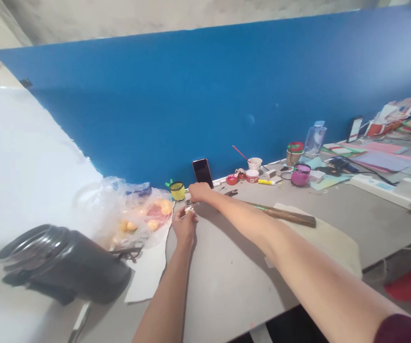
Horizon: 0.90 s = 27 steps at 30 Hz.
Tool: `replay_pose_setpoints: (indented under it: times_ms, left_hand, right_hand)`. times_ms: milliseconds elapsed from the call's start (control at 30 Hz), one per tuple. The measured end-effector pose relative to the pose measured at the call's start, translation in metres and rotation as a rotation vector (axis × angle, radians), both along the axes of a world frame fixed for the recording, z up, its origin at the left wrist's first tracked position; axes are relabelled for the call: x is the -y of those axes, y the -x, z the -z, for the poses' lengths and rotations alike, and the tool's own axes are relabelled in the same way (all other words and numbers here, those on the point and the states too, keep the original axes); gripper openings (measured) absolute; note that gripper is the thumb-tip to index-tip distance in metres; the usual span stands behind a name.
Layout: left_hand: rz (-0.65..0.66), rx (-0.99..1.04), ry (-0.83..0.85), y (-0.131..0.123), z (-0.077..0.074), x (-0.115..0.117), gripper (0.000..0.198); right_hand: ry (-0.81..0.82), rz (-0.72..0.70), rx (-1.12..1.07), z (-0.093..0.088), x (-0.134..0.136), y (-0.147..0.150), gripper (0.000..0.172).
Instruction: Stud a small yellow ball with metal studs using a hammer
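My left hand (184,225) is closed in a pinch around a small shiny silver piece (190,208), too small to name. Just above it, my right hand (200,191) has its fingers curled down close to the same piece; its fingertips are mostly hidden, and what they grip cannot be made out. A small yellow cup (178,191) stands to the left of my right hand. Behind that hand a phone (201,171) leans against the blue partition. Under my right forearm lies a hammer with a wooden handle (294,217), partly covered by the arm.
A large dark bottle (69,264) is at the left front. Beside it are eyeglasses (130,252) and a plastic bag (101,209) with orange-yellow pieces. Along the back stand paint jars (251,176), a paper cup (254,164) and a clear bottle (314,139). A power strip (380,190) lies right.
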<state>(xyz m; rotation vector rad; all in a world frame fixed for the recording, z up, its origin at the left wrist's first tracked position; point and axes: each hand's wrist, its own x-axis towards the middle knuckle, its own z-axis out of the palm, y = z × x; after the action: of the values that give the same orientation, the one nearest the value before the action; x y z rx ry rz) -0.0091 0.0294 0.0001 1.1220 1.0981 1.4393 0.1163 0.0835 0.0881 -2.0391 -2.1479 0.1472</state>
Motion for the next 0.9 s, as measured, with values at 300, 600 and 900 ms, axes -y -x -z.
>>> replay_pose_setpoints:
  times_ms: [300,600,900]
  left_hand:
    - [0.043,0.047,0.012,-0.004,-0.005,0.007,0.034]
    - [0.471,0.217,0.078,-0.004,-0.015,0.024,0.058]
    - [0.484,0.092,0.094,-0.006,-0.014,0.029,0.062]
  right_hand:
    - [-0.196,0.050,-0.318,0.016,0.082,-0.042,0.010]
    - [-0.081,0.119,-1.429,0.064,0.125,-0.057,0.022]
    - [0.235,0.016,-1.705,0.066,0.121,-0.072,0.032]
